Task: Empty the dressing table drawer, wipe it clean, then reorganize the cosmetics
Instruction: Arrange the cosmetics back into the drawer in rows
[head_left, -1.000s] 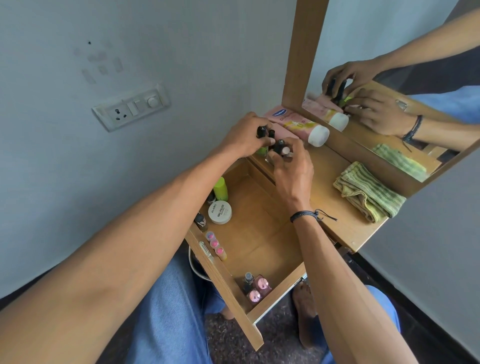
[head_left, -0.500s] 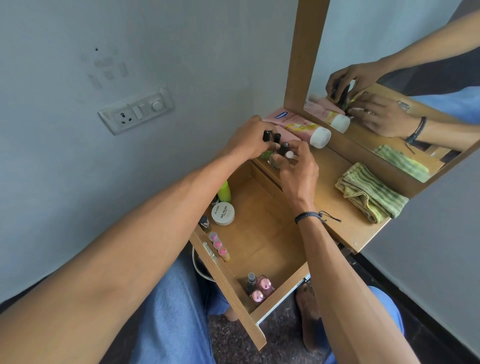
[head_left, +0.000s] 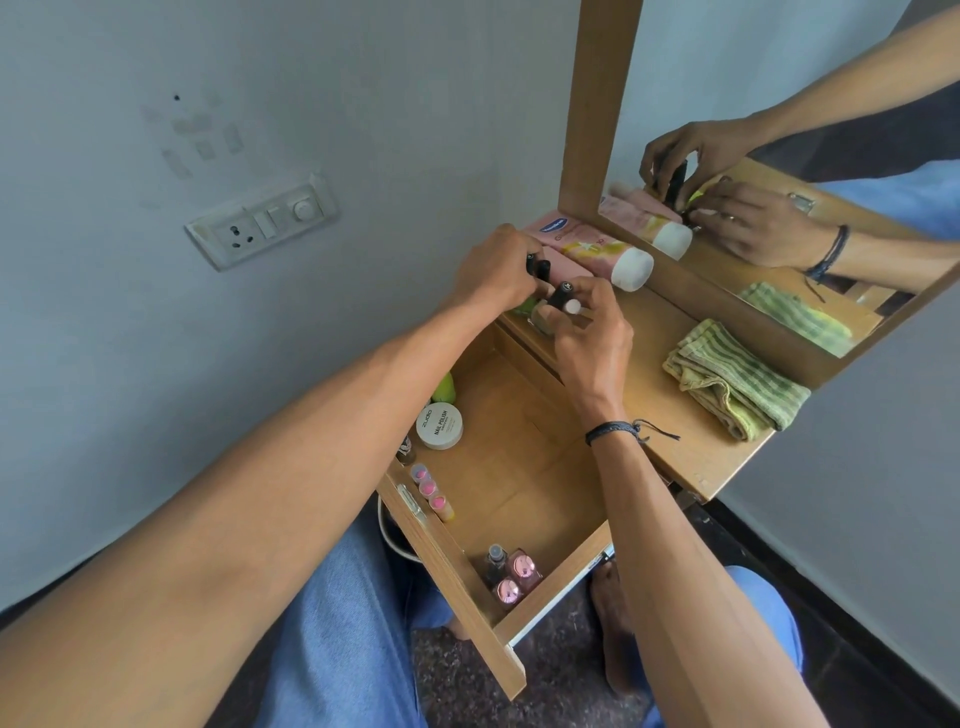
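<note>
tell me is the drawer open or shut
Open: the drawer is pulled well out from under the tabletop, its wooden floor exposed, with a white jar and small bottles inside.

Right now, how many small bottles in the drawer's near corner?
3, clustered: dark-capped bottle leftmost, pink-capped bottle beside it, second pink-capped bottle nearest. None seems hidden.

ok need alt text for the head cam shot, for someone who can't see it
A person's left hand and right hand hold small black-capped cosmetics over a dressing tabletop, above an open wooden drawer that holds a white tub and nail polish bottles. A pink tube and green striped cloth lie before the mirror.
</note>
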